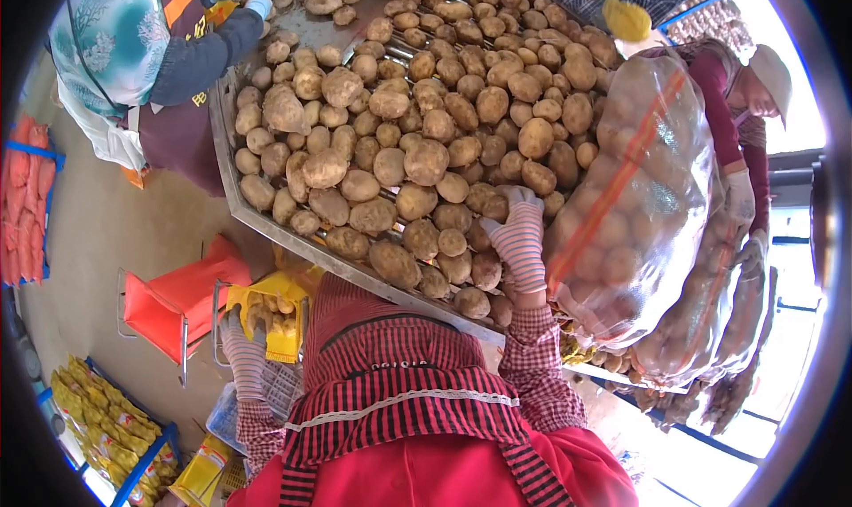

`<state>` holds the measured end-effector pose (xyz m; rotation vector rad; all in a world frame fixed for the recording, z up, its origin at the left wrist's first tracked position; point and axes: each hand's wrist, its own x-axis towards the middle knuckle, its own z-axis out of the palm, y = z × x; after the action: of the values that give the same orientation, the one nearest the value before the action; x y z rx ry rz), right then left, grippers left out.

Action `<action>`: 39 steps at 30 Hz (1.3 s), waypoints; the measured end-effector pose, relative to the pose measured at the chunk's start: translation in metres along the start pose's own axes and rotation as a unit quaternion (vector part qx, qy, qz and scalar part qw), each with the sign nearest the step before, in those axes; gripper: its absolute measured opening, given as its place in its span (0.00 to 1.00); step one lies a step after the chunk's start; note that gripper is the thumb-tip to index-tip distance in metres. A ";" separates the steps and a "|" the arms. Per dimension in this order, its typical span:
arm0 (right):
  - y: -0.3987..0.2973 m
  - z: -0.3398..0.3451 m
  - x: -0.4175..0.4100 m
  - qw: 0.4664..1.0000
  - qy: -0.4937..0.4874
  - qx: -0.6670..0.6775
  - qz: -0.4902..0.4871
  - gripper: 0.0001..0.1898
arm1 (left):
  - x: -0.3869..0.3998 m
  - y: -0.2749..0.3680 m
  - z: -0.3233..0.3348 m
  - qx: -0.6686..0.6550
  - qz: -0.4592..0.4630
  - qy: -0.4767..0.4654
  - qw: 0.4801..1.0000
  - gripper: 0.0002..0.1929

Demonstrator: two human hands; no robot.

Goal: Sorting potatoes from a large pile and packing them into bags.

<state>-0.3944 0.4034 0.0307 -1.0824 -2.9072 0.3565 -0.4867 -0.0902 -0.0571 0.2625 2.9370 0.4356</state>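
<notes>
My right hand [519,237], in a striped knit glove, rests among the potatoes [426,161] heaped on a metal-edged sorting table [293,244]. Its fingertips touch potatoes near the front right of the heap; whether they grip one is hard to see. Down at my left side, my left hand [243,347], gloved alike, is at the mouth of a yellow bag [283,352]. Several potatoes [271,311] lie inside that bag, beside the fingers. A metal frame [218,321] stands at the bag's left edge. The hand's grip there is unclear.
A full mesh sack [632,207] leans against the table's right side, with a person [725,108] behind it. Another person [160,61] handles potatoes at the far left. A red bag [180,291] hangs open on a metal stand. A blue crate [226,414] sits by my left forearm.
</notes>
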 end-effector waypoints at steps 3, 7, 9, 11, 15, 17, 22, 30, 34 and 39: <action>-0.012 -0.015 -0.006 0.944 0.032 0.327 0.024 0.30 | 0.015 0.043 -0.018 -0.245 -0.019 -0.031 0.969 0.28; -0.071 -0.013 -0.023 0.613 -0.151 0.772 0.072 0.26 | 0.038 0.144 -0.045 -0.320 0.234 -0.036 0.917 0.28; -0.100 -0.022 -0.033 0.556 -0.192 0.802 0.101 0.27 | 0.038 0.194 -0.063 -0.454 0.234 -0.102 0.854 0.32; -0.105 -0.010 -0.035 0.552 -0.220 0.799 0.092 0.28 | 0.041 0.219 -0.058 -0.472 0.267 -0.079 0.837 0.36; -0.134 -0.011 -0.050 0.671 -0.255 0.694 0.065 0.36 | 0.043 0.239 -0.063 -0.506 0.226 -0.086 0.828 0.36; -0.147 -0.017 -0.054 0.650 -0.304 0.694 0.061 0.34 | 0.043 0.228 -0.062 -0.546 0.156 -0.108 0.816 0.33; -0.130 0.031 -0.044 0.739 -0.266 0.615 -0.062 0.26 | 0.032 0.188 -0.045 -0.458 0.058 0.000 0.887 0.34; -0.087 0.027 0.044 0.983 0.065 0.080 -0.151 0.34 | -0.088 -0.065 -0.012 -0.271 -0.310 0.244 0.878 0.30; -0.082 0.048 0.072 0.967 0.095 0.006 -0.238 0.39 | -0.193 -0.146 -0.001 -0.328 -0.407 0.417 0.743 0.35; -0.090 0.054 0.122 0.950 0.132 0.011 -0.283 0.36 | -0.223 -0.155 -0.004 -0.111 -0.705 0.226 0.663 0.38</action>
<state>-0.5502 0.4049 -0.0098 -0.2286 -2.7864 0.2001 -0.2937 -0.2814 -0.0703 -2.2042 2.3309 0.5495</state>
